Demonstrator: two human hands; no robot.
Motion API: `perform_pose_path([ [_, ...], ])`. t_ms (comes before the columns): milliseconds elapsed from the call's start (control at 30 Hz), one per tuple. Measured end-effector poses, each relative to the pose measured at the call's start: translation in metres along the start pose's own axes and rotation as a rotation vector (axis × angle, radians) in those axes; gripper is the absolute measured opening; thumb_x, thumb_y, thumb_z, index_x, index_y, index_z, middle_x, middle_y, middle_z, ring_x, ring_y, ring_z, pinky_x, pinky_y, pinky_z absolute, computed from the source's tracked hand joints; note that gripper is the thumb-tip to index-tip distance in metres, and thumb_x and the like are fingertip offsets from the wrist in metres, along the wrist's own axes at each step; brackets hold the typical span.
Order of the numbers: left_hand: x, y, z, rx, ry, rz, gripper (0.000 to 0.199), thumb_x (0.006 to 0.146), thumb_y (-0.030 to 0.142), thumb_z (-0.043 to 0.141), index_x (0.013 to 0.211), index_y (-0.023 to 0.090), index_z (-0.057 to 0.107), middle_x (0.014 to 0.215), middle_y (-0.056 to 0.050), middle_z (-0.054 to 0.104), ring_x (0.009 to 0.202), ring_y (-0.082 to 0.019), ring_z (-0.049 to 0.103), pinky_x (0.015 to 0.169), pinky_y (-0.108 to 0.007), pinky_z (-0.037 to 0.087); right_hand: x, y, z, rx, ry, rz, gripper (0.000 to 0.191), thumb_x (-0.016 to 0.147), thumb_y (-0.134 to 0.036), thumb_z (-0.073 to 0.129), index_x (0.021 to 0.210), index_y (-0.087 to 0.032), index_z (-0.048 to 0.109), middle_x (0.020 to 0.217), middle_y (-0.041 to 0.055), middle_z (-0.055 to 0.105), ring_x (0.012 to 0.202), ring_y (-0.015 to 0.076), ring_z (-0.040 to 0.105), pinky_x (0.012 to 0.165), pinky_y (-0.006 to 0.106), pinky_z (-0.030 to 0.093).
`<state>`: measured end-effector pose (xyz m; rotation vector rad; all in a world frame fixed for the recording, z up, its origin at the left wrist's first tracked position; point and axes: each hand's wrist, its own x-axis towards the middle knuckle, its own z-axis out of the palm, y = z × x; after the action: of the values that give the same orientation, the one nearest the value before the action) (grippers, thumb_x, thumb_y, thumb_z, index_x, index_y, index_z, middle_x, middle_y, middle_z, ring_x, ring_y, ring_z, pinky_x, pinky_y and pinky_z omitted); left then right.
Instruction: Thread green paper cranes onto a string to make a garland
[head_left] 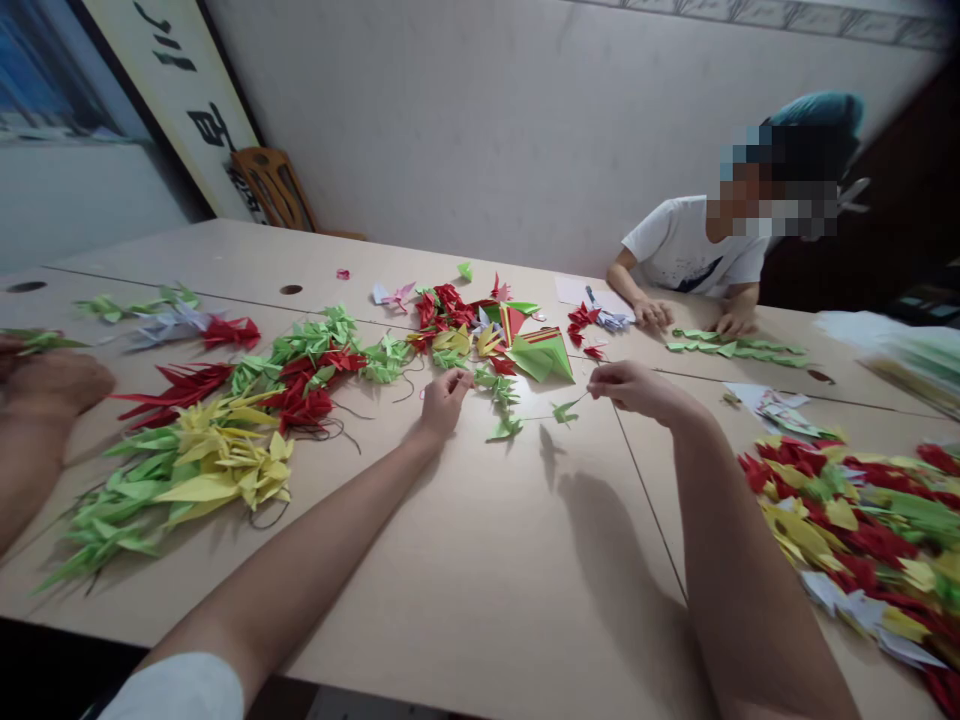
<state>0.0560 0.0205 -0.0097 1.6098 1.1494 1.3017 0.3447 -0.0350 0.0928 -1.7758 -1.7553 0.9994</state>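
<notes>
My right hand [619,388] pinches a thin thread, raised a little above the table. From it the thread runs left through a small green paper crane [566,411] toward another green crane [505,430] low over the table. Near the centre my left hand [448,398] has its fingers pressed together beside a cluster of small green cranes [496,386]; what it holds, if anything, is too small to make out. Behind the hands lie red and yellow cranes [451,340] and a larger folded green paper piece [543,354].
Strings of green, yellow and red cranes [232,450] cover the left of the table [450,590]. A colourful pile [847,510] lies at right. Another person's hand [56,378] is at far left; a person [686,245] sits across by a green paper strip [735,347].
</notes>
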Motion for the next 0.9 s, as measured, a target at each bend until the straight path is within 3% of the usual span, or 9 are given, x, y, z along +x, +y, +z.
perform_pose_path([
  [167, 0.009, -0.009, -0.006, 0.072, 0.282, 0.024, 0.016, 0.084, 0.033, 0.054, 0.078, 0.019, 0.056, 0.070, 0.000, 0.057, 0.066, -0.013, 0.052, 0.064, -0.025, 0.039, -0.013, -0.014, -0.014, 0.133, 0.424, -0.103, 0.033, 0.074, -0.046, 0.069, 0.067, -0.017, 0.056, 0.044, -0.0040, 0.047, 0.037, 0.0072, 0.042, 0.037, 0.018, 0.030],
  [267, 0.015, -0.015, -0.011, 0.141, 0.378, 0.020, 0.002, 0.078, 0.019, 0.057, 0.080, 0.019, 0.056, 0.079, -0.002, 0.059, 0.075, -0.016, 0.054, 0.074, -0.028, 0.043, -0.015, -0.022, -0.013, 0.317, 0.587, -0.185, 0.032, 0.074, -0.044, 0.070, 0.068, -0.017, 0.053, 0.047, -0.0030, 0.053, 0.037, 0.0093, 0.051, 0.035, 0.017, 0.037],
  [367, 0.017, -0.018, -0.014, 0.262, 0.403, 0.057, 0.015, 0.072, 0.012, 0.060, 0.084, 0.020, 0.057, 0.090, -0.004, 0.058, 0.086, -0.018, 0.055, 0.086, -0.033, 0.045, -0.016, -0.030, -0.015, 0.618, 0.764, -0.335, 0.030, 0.076, -0.040, 0.069, 0.073, -0.017, 0.050, 0.058, -0.0008, 0.062, 0.041, 0.0120, 0.060, 0.036, 0.018, 0.045],
  [433, 0.016, -0.017, -0.015, 0.341, 0.362, 0.086, 0.023, 0.072, 0.011, 0.061, 0.093, 0.021, 0.059, 0.100, -0.006, 0.058, 0.097, -0.021, 0.056, 0.094, -0.037, 0.044, -0.020, -0.034, -0.019, 0.744, 0.836, -0.426, 0.026, 0.076, -0.034, 0.069, 0.073, -0.017, 0.050, 0.066, 0.0021, 0.067, 0.046, 0.0140, 0.064, 0.040, 0.021, 0.051],
  [500, 0.012, -0.015, -0.014, 0.425, 0.259, 0.116, 0.033, 0.074, 0.013, 0.060, 0.105, 0.021, 0.060, 0.113, -0.009, 0.057, 0.111, -0.024, 0.053, 0.102, -0.039, 0.041, -0.026, -0.037, -0.024, 0.806, 0.828, -0.473, 0.023, 0.076, -0.029, 0.068, 0.072, -0.016, 0.050, 0.073, 0.0051, 0.070, 0.054, 0.0169, 0.069, 0.046, 0.024, 0.055],
  [600, 0.007, -0.010, -0.011, 0.584, -0.004, 0.172, 0.050, 0.077, 0.015, 0.058, 0.125, 0.025, 0.056, 0.137, -0.009, 0.048, 0.130, -0.027, 0.042, 0.110, -0.043, 0.034, -0.035, -0.038, -0.032, 0.795, 0.773, -0.452, 0.023, 0.074, -0.027, 0.070, 0.069, -0.016, 0.049, 0.078, 0.0079, 0.072, 0.059, 0.0192, 0.071, 0.046, 0.023, 0.055],
  [700, 0.003, -0.005, -0.008, 0.728, -0.221, 0.175, 0.048, 0.081, 0.020, 0.056, 0.127, 0.032, 0.057, 0.148, -0.004, 0.041, 0.136, -0.030, 0.035, 0.112, -0.050, 0.030, -0.043, -0.038, -0.037, 0.742, 0.695, -0.439, 0.022, 0.071, -0.026, 0.071, 0.068, -0.016, 0.051, 0.081, 0.0085, 0.072, 0.056, 0.0177, 0.070, 0.042, 0.020, 0.050],
  [800, 0.000, 0.000, -0.007, 0.769, -0.222, 0.163, 0.033, 0.085, 0.027, 0.055, 0.116, 0.031, 0.065, 0.144, -0.006, 0.045, 0.131, -0.030, 0.041, 0.107, -0.050, 0.035, -0.051, -0.039, -0.042, 0.726, 0.704, -0.472, 0.019, 0.071, -0.026, 0.069, 0.067, -0.016, 0.052, 0.076, 0.0071, 0.072, 0.051, 0.0156, 0.067, 0.041, 0.020, 0.047],
  [900, -0.002, 0.003, -0.007, 0.744, -0.166, 0.200, 0.039, 0.086, 0.032, 0.055, 0.125, 0.028, 0.059, 0.139, -0.009, 0.049, 0.126, -0.028, 0.046, 0.103, -0.046, 0.038, -0.057, -0.042, -0.043, 0.693, 0.699, -0.440, 0.019, 0.068, -0.025, 0.070, 0.067, -0.016, 0.054, 0.070, 0.0070, 0.070, 0.048, 0.0157, 0.065, 0.041, 0.021, 0.044],
])
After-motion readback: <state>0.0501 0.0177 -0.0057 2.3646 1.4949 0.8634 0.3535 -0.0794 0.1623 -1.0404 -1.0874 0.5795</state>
